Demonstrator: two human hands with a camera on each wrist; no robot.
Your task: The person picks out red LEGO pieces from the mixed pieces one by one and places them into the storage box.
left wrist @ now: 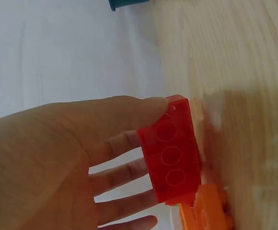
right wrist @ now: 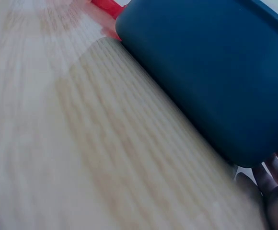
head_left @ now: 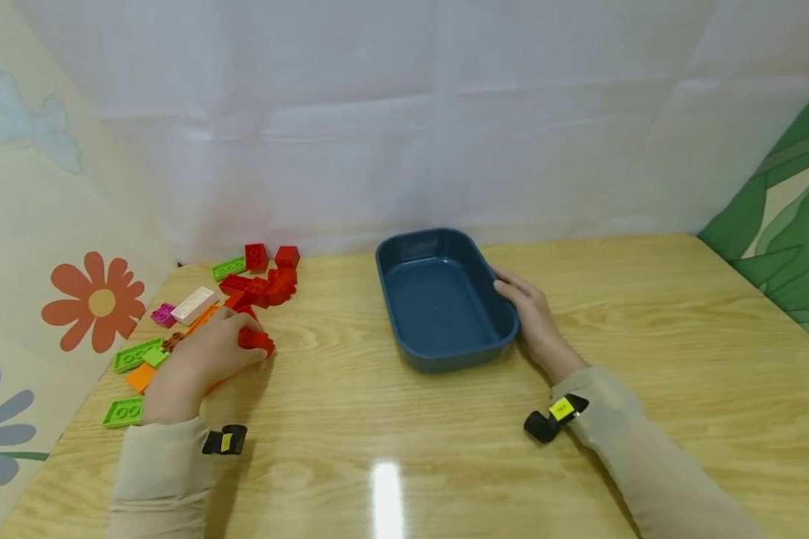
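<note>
My left hand (head_left: 205,355) pinches a red toy brick (left wrist: 172,153) between thumb and fingers, over the near side of a loose pile of bricks at the left. In the left wrist view the brick's underside, with its round tubes, faces the camera, and an orange brick (left wrist: 203,211) is close by it. My right hand (head_left: 534,322) holds the right side of a deep blue rectangular tray (head_left: 445,353), thumb at the rim. Its fingertips are partly hidden behind the tray wall. Nothing lies inside the tray.
Red bricks (head_left: 259,288) lie beyond the left hand. Around it are a white brick (head_left: 195,305), a magenta brick (head_left: 164,314) and several green and orange ones. A white cloth (head_left: 404,150) hangs along the wooden table's (head_left: 350,419) back edge.
</note>
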